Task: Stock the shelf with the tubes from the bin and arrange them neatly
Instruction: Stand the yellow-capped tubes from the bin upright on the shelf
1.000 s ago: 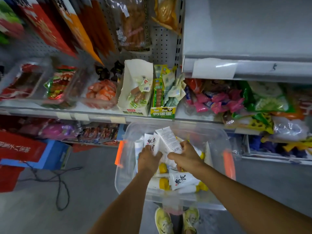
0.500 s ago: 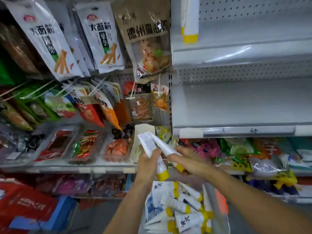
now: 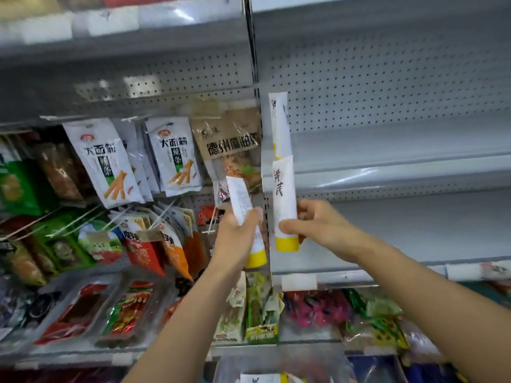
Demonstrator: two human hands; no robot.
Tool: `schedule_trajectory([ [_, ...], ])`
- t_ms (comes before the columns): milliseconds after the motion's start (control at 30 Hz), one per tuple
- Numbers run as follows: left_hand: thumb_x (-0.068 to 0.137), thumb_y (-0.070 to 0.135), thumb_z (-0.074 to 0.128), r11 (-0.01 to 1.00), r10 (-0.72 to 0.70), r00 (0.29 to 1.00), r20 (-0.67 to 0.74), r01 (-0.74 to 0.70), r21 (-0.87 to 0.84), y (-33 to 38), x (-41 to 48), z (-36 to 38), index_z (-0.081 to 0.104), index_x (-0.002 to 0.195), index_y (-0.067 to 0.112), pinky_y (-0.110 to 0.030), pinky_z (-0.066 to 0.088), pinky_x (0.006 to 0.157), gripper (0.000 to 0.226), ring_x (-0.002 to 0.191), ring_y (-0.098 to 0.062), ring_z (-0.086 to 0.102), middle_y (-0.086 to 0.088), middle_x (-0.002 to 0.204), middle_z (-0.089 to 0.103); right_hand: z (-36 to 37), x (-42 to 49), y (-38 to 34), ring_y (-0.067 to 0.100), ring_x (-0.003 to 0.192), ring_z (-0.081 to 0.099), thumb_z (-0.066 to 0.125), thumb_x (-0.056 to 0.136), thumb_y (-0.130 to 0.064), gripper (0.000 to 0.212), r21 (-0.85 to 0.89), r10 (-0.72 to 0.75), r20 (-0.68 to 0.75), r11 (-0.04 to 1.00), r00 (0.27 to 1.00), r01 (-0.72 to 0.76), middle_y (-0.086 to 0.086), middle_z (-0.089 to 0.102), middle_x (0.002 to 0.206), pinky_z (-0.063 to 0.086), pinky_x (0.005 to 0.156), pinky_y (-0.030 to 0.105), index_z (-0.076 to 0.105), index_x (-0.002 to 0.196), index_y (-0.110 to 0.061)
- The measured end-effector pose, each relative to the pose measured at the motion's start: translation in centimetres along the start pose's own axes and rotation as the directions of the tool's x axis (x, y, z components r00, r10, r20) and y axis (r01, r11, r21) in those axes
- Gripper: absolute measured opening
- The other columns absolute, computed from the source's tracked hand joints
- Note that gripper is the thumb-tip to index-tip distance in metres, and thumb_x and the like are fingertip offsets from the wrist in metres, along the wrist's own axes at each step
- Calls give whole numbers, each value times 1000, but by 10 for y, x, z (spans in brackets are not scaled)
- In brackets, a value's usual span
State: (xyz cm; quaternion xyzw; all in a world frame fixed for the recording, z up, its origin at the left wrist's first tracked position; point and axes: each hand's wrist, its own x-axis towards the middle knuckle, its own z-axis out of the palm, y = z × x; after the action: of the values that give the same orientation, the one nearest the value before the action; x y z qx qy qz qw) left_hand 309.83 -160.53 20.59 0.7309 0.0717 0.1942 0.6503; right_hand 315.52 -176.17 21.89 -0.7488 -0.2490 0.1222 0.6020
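Fingers of the left hand (image 3: 235, 239) wrap a tilted tube (image 3: 240, 196), those of the right hand (image 3: 318, 225) an upright tube (image 3: 284, 189), just below the shelf (image 3: 387, 139) where a lone tube (image 3: 280, 125) stands. More wait in the near bin (image 3: 318, 360); stocking seems barely begun.

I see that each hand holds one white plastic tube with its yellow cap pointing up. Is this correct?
Not fully. In the head view the left hand and the right hand each hold one white plastic tube, but the yellow caps point down, not up.
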Motion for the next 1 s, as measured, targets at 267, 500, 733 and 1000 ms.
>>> schedule_trajectory([
  [267,67,44,57,997,37,995,-89,-42,-61,64,51,50,36,111,25,-53,50,93,52,105,-31,59,-7,108,55,-97,56,-58,19,86,68,71,81,-11,22,-77,-195,-242,980,951,181,1,74,96,56,78,37,67,102,-18],
  [500,96,39,51,998,49,989,-139,-44,43,75,92,80,25,117,23,-22,38,60,38,89,-11,54,7,101,53,-148,133,-53,23,90,63,68,83,-2,36,-209,-133,-269,975,954,77,10,66,105,55,79,38,62,118,-4],
  [733,94,46,52,983,129,971,-200,-99,153,64,104,94,29,125,18,-33,43,81,48,98,-16,57,1,112,55,-164,193,-31,31,104,63,70,79,-7,40,-308,-61,-228,951,972,-12,14,66,114,52,92,45,62,118,-2],
  [1000,90,49,55,991,86,960,-267,-55,122,62,109,92,30,130,15,-52,55,83,59,96,-23,65,-8,112,61,-164,215,-22,30,108,61,67,84,-5,38,-304,-56,-213,953,976,-12,16,64,118,49,97,45,58,121,2],
])
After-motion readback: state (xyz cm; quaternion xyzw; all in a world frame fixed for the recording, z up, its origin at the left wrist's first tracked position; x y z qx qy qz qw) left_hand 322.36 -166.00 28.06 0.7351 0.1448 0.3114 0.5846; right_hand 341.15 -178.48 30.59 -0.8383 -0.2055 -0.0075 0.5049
